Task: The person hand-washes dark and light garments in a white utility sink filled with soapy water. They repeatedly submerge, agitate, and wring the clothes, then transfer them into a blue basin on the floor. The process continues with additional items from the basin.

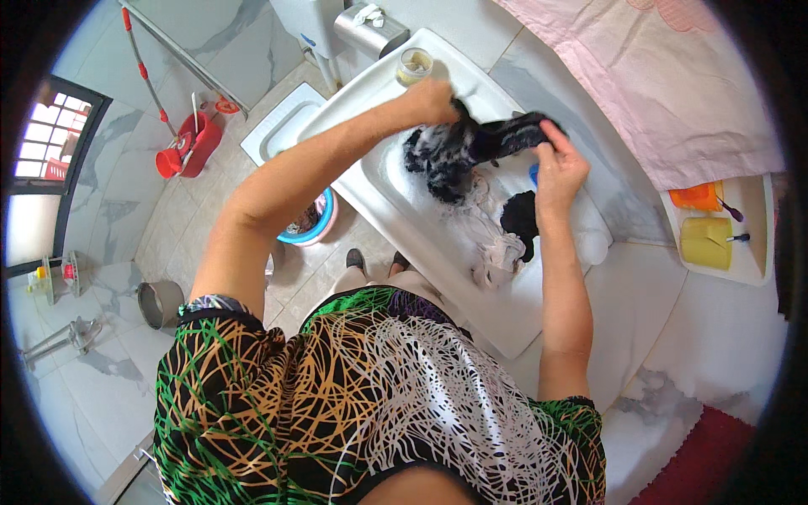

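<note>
A wet black cloth garment [505, 137] with soap suds on it is stretched between my two hands over a white laundry sink [391, 218]. My left hand [432, 101] is closed on its left end, near the sink's far side. My right hand [562, 165] pinches its right end between thumb and fingers. Beneath the garment, foamy water and more sudsy black cloth fill part of the basin. A wet white cloth [495, 249] lies in the sink, with another black cloth piece [521, 218] beside it. A blue object [534, 175] shows partly behind my right hand.
A clear round tub [415, 66] stands on the sink's far rim. A blue-rimmed basin [307, 235] with cloth is on the floor to the left. Farther off are a red mop bucket [201, 142] and a metal pot [160, 304]. A pink cloth [682, 95] hangs at the upper right.
</note>
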The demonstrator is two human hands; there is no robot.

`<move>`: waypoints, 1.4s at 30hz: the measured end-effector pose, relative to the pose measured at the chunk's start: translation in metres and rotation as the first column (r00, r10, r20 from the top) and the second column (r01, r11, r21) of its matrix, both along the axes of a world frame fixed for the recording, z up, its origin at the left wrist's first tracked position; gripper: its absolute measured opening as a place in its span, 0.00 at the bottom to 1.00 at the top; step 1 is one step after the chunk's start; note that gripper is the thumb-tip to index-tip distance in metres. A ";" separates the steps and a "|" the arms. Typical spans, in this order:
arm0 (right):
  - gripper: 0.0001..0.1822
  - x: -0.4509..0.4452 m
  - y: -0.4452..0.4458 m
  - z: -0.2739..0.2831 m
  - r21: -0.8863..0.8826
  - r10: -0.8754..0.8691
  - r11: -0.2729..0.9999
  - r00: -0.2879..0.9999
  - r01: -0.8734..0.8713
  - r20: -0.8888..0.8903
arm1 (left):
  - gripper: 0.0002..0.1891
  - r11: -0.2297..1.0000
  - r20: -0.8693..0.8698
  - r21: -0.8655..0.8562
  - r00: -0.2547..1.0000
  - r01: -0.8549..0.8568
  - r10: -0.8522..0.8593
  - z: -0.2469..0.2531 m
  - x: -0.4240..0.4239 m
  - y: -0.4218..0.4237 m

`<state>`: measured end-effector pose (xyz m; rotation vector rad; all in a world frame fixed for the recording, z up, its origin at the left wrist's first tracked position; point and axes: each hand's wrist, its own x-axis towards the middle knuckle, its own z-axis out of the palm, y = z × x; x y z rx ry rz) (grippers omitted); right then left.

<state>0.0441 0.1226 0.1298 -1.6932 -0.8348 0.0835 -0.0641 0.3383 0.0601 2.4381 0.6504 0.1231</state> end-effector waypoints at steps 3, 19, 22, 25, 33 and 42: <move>0.17 -0.014 0.008 0.066 0.183 0.069 0.981 0.998 -0.066 -0.006 | 0.21 0.996 0.471 0.029 0.878 0.082 -0.086 0.111 0.001 -0.014; 0.15 -0.036 0.011 -0.181 -0.332 0.051 0.943 0.993 -0.012 0.109 | 0.22 0.148 -0.223 -0.942 0.891 -0.301 0.395 -0.111 -0.019 -0.093; 0.19 -0.064 -0.005 -0.232 -0.400 0.131 0.908 0.991 -0.127 -0.018 | 0.31 -0.260 -0.473 -0.874 0.842 -0.411 0.258 -0.158 -0.026 -0.109; 0.17 -0.107 0.006 -0.232 -0.278 0.388 0.851 0.891 -0.444 -0.235 | 0.15 -0.377 -0.474 -0.867 0.777 -0.327 0.414 -0.235 -0.046 -0.095; 0.38 -0.053 -0.010 -0.226 -0.362 -0.374 0.909 -0.025 -0.206 -0.927 | 0.16 0.601 -0.062 -0.500 0.718 -0.623 0.693 -0.174 -0.048 -0.108; 0.28 0.011 -0.039 -0.257 0.177 0.157 0.959 -0.106 -0.219 -0.982 | 0.15 0.959 0.291 -0.276 0.946 -0.060 0.143 -0.046 -0.037 -0.206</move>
